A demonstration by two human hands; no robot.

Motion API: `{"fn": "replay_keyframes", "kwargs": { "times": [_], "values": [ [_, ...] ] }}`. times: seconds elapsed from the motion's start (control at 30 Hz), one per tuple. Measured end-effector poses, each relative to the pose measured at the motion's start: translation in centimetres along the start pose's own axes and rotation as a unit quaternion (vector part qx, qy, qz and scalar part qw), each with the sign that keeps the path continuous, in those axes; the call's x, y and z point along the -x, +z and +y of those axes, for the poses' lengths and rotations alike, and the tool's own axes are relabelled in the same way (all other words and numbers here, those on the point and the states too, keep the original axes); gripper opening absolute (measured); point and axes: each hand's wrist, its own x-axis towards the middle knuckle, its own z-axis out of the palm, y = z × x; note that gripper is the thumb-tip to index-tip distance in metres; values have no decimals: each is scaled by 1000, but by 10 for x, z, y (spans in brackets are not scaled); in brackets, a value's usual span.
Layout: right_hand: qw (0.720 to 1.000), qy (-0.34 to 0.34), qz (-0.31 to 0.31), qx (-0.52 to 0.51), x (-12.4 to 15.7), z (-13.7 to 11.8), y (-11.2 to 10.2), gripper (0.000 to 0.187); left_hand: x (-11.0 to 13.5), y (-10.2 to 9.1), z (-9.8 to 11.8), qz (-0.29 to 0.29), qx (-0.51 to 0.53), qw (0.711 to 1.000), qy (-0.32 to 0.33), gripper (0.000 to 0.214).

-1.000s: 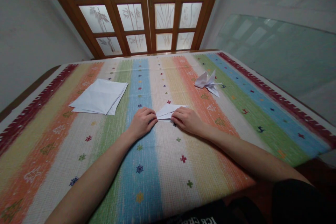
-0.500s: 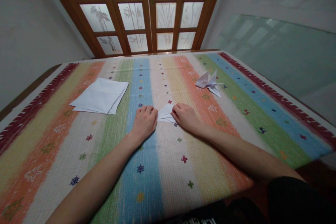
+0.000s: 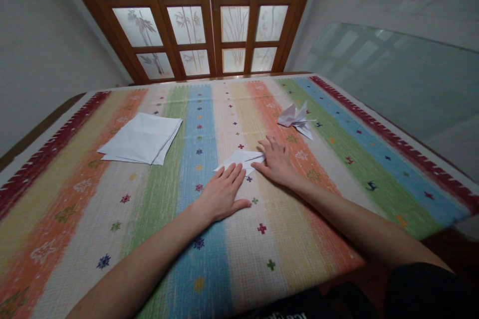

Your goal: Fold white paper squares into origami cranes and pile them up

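Note:
A partly folded white paper (image 3: pixel 240 159) lies flat on the striped tablecloth (image 3: pixel 209 259) in the middle of the table. My left hand (image 3: pixel 223 193) rests flat with fingers stretched out, its fingertips on the paper's near left edge. My right hand (image 3: pixel 276 161) is also flat and spread, its fingers pressing on the paper's right side. Neither hand grips anything.
A stack of white paper sheets (image 3: pixel 142 138) lies at the left. A finished white origami crane (image 3: pixel 297 118) stands at the back right. A wooden glass-paned door (image 3: pixel 209 15) is beyond the table's far edge. A glass pane (image 3: pixel 392 75) leans along the right wall.
Both hands have gone from curled fingers pinching the paper to open, flat hands. The left hand slid back toward me, the right hand moved slightly away, and the paper now lies flatter.

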Motion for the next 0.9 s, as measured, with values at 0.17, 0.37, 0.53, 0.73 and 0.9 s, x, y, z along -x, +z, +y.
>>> {"fn": "replay_keyframes", "kwargs": {
  "times": [0.17, 0.37, 0.53, 0.73, 0.9],
  "values": [
    [999, -6, -20, -26, 1, 8, -7, 67, 1, 0, 0, -1, -1, 1000, 5, 81],
    [981, -141, -60, -117, -31, -9, -11, 49, 0, 2, -11, 8, -6, 999, 38, 78],
    [964, -206, -96, -138, -57, -23, 4, 27, 1, -2, -17, 0, -19, 998, 55, 75],
    [953, -218, -106, -181, -64, -24, 3, 8, 5, -6, 4, 15, -36, 999, -11, 75],
    [953, -223, -126, -161, -67, -21, 2, 18, 6, -2, 12, 27, -40, 998, -25, 76]
  ]
}}
